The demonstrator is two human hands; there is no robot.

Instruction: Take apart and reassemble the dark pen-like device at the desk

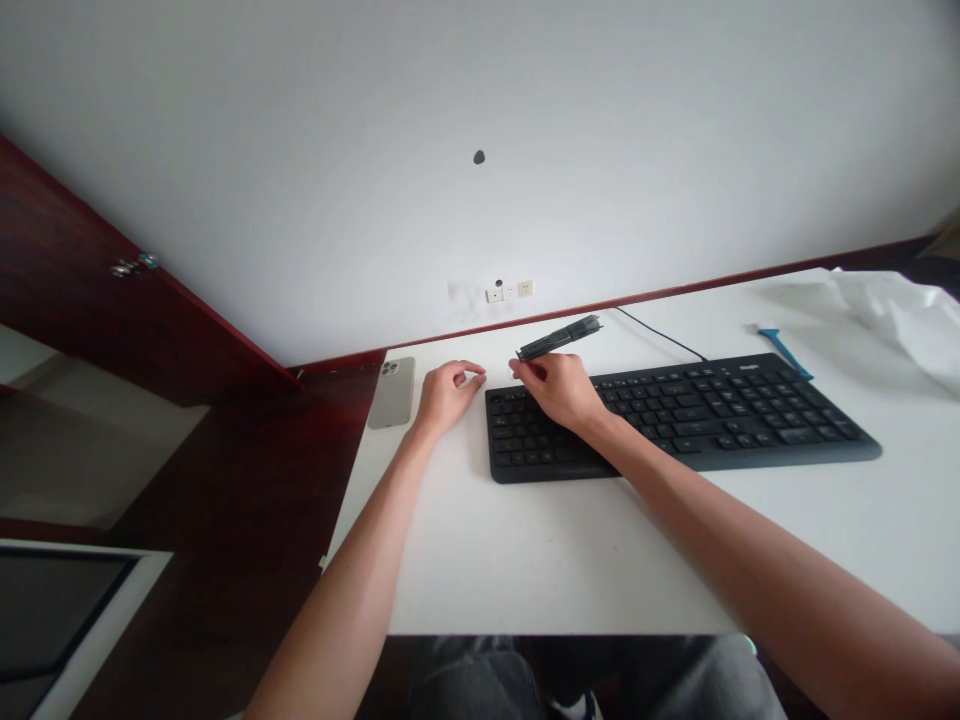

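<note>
My right hand [561,385] is closed on a dark bundle of slim sticks [561,338], possibly pens; its exact kind is unclear. The bundle tilts up to the right, above the back edge of a black keyboard [675,415]. My right wrist passes over the keyboard's left half. On the white desk [540,560], just left of the keyboard, rests my left hand [446,393]. Its fingers are curved, with a small gap between thumb and forefinger, and nothing shows in them. A phone [392,393] lies back up to the left of this hand.
A black cable [660,335] runs from the keyboard to the desk's back edge. Beyond the keyboard's right end lie a blue tool [784,352] and a crumpled white sheet [900,315]. Wall sockets [510,292] sit behind the desk. A dark red door [135,270] stands at left.
</note>
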